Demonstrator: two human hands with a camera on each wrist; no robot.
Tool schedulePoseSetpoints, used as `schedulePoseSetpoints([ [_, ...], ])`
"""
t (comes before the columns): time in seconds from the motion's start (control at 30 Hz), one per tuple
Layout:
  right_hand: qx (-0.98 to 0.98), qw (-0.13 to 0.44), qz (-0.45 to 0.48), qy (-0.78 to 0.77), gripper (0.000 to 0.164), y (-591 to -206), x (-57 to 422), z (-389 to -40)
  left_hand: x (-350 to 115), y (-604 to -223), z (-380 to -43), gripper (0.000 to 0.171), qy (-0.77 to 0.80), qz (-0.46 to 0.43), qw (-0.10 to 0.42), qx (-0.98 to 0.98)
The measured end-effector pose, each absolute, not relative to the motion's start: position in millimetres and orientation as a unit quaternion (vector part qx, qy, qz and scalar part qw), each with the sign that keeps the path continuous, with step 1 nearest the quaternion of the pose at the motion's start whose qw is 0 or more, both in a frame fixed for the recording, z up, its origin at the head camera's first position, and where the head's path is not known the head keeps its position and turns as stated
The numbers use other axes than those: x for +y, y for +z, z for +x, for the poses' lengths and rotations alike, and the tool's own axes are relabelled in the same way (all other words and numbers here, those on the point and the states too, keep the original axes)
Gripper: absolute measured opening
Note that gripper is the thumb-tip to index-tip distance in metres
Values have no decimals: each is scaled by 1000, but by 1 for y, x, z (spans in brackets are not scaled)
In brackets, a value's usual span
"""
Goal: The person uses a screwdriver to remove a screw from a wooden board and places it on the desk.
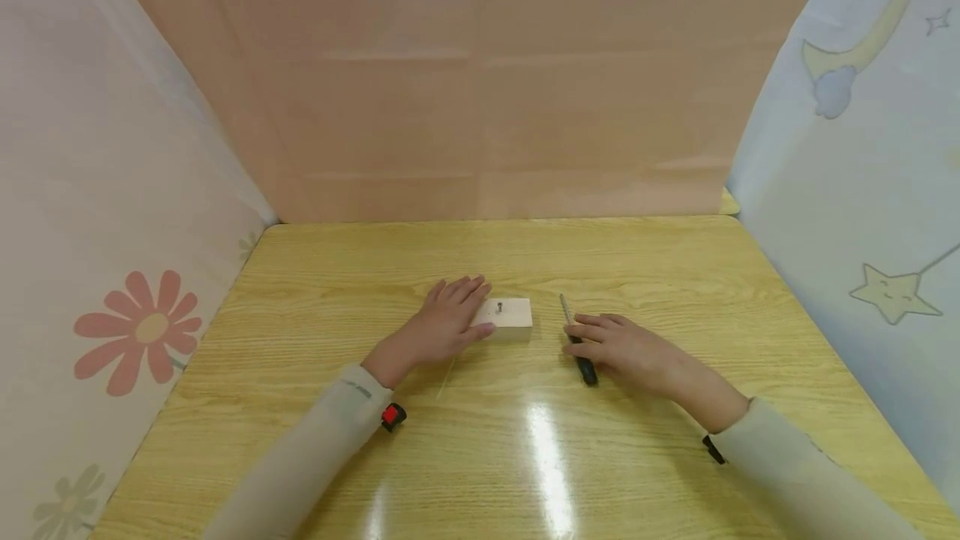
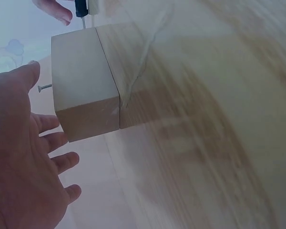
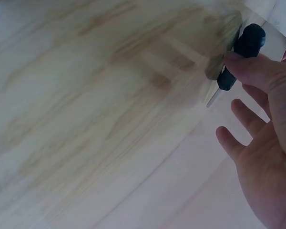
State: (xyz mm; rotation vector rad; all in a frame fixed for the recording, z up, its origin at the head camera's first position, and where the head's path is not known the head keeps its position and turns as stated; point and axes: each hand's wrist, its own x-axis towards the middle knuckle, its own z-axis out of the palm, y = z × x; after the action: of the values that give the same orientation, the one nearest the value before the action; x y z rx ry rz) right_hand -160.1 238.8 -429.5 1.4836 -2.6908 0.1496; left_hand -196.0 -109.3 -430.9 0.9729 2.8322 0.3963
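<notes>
On the table lies a pale wooden block, with a metal screw standing upright from its top. My left hand is at the block's left end, its fingers extended and loose. In the left wrist view, the thumb is near the screw and the other fingers spread beside the block. To the right of the block is a screwdriver, its black handle toward me and its shaft pointing away. Over it sits my right hand, fingers loose; in the right wrist view the thumb overlaps the handle.
The wood-grain table reflects light near its front. A plain tan sheet hangs behind it. Patterned curtains, one with a pink flower and one with a star, border the left and right sides.
</notes>
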Motion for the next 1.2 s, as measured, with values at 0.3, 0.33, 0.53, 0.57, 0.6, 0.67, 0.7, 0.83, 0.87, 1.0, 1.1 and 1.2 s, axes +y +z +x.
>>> schedulePoseSetpoints([
  [0.3,-858,31,512,37,47,-434,232,-160,-100,-433,-199,77,124,323,77,935],
  [0.33,-853,37,519,38,46,-435,231,-160,-100,-434,-200,77,122,323,79,935],
  [0.53,-825,73,557,53,35,-440,228,-162,-94,-438,-203,77,112,320,92,936],
  [0.57,-825,74,558,53,34,-440,227,-163,-93,-438,-204,77,112,319,94,936],
  [0.6,-825,76,558,50,33,-440,227,-162,-92,-438,-204,77,114,319,94,936],
  [0.67,-828,75,555,40,33,-439,226,-162,-90,-438,-204,78,117,319,94,936],
  [0.7,-829,75,553,34,33,-439,226,-162,-89,-438,-204,78,118,319,95,935],
  [0.83,-834,77,546,18,36,-437,226,-163,-86,-438,-205,81,108,316,102,937],
  [0.87,-835,81,544,25,36,-436,226,-163,-85,-439,-204,81,104,314,102,938],
  [1.0,-833,107,537,82,41,-431,228,-166,-82,-438,-203,83,85,304,95,944],
  [1.1,-825,130,531,142,42,-423,228,-171,-82,-438,-202,83,77,299,88,947],
  [1.2,-820,147,516,199,42,-412,228,-175,-82,-438,-202,82,76,297,88,948],
])
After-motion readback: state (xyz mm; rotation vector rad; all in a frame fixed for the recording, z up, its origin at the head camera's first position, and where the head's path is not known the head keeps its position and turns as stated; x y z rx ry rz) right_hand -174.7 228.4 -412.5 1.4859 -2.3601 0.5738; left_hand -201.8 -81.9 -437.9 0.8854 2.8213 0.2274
